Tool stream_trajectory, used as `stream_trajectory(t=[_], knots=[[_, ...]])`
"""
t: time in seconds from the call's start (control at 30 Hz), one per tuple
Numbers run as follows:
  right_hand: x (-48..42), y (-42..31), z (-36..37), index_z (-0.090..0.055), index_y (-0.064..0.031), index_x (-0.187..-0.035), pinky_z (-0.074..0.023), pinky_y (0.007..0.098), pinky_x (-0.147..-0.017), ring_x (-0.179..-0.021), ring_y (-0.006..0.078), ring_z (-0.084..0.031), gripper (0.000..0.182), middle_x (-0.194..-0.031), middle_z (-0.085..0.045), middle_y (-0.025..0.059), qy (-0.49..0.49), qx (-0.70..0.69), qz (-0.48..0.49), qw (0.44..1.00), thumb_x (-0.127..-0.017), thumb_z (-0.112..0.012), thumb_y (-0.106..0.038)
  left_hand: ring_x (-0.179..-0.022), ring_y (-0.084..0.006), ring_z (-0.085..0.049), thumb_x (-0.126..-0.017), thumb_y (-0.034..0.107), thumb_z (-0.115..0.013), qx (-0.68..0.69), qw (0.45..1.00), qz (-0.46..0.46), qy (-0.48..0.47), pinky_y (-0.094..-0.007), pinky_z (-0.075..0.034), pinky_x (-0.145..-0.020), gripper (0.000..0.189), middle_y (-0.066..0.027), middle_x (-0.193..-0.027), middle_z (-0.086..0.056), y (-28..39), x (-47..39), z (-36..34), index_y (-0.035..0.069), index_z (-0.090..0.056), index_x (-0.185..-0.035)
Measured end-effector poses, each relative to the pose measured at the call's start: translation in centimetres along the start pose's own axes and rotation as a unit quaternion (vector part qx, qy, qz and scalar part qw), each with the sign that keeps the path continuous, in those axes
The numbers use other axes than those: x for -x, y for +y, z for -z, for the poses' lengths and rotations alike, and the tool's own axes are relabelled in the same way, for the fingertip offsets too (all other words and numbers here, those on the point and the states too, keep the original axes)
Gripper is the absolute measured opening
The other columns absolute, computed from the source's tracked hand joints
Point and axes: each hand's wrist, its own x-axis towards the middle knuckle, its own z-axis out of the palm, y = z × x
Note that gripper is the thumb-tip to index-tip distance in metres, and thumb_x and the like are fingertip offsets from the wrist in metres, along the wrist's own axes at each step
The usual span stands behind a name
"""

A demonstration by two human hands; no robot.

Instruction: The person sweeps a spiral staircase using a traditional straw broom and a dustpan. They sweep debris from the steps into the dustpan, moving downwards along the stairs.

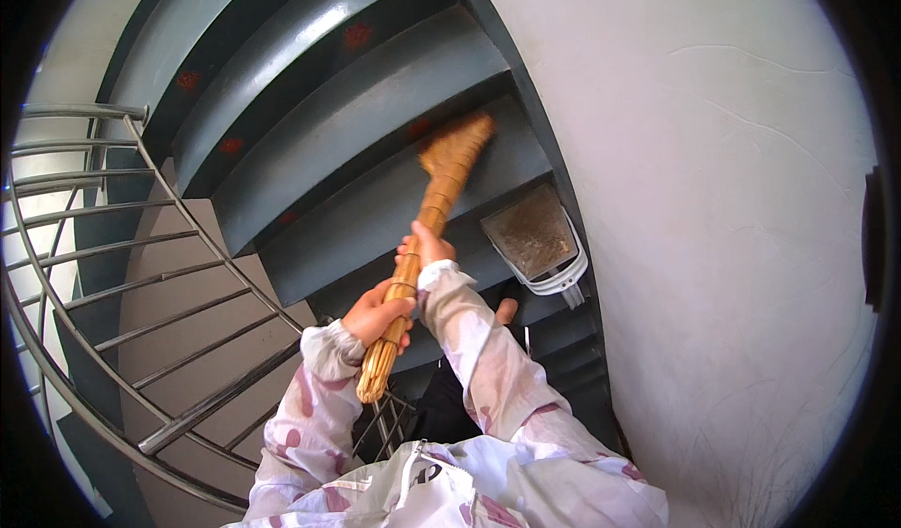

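Note:
A bound straw hand broom point(438, 200) slants across the middle of the head view, its handle end towards me and its fanned, blurred bristles over a dark grey stair tread point(394, 190) near the wall side. My left hand point(381, 317) is closed round the lower handle. Further up the handle, my right hand point(426, 246) grips it too, below the bristles. To the right of the broom, a dustpan point(533, 232) with a brownish, dirty surface lies over the mouth of a white bucket point(576, 269), which stands on a lower step against the wall.
Curved grey steps point(338, 112) with red marks on their risers climb ahead. A metal railing point(204, 243) bends along the left side. The pale wall point(704, 211) bounds the right. Part of my foot point(507, 311) shows beneath my right sleeve, with more steps below the bucket.

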Motion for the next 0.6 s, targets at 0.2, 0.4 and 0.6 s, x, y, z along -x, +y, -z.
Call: stream_trajectory(t=[0.2,0.4,0.6], knots=[[3.2,2.0,2.8,-0.048,-0.0070,-0.092,-0.0489,0.0340,-0.046,-0.053,0.0185,-0.054,0.026,-0.072,-0.054,0.0064,0.020,-0.052,0.074,0.996,-0.080,-0.061,-0.026,-0.046,-0.0162,-0.053,-0.083,0.016,-0.052,-0.055,0.995,0.011,-0.086,-0.0279,-0.046,-0.040,0.037,-0.0066,-0.069,-0.051,-0.8,3.5,0.3,0.006,-0.038,-0.116],[-2.0,-2.6,2.5,-0.051,-0.0032,-0.080,-0.0484,0.0300,-0.045,-0.051,0.0165,-0.054,0.028,-0.064,-0.054,0.0060,-0.035,-0.012,0.025,0.999,-0.078,-0.063,-0.029,-0.047,-0.0170,-0.054,-0.082,0.019,-0.053,-0.033,0.999,-0.023,-0.025,-0.0291,-0.047,-0.040,0.036,-0.0067,-0.069,-0.050,0.7,-2.2,-2.6,0.007,-0.038,-0.113],[0.8,1.5,6.2,-0.046,-0.0070,-0.085,-0.0480,0.0315,-0.046,-0.052,0.0166,-0.053,0.028,-0.068,-0.053,0.0051,0.009,-0.138,0.054,0.989,-0.081,-0.059,-0.031,-0.044,-0.0153,-0.052,-0.079,0.015,-0.056,-0.142,0.985,0.009,-0.102,-0.0283,-0.046,-0.041,0.045,-0.0064,-0.067,-0.050,0.3,1.0,-1.6,0.004,-0.037,-0.118]])
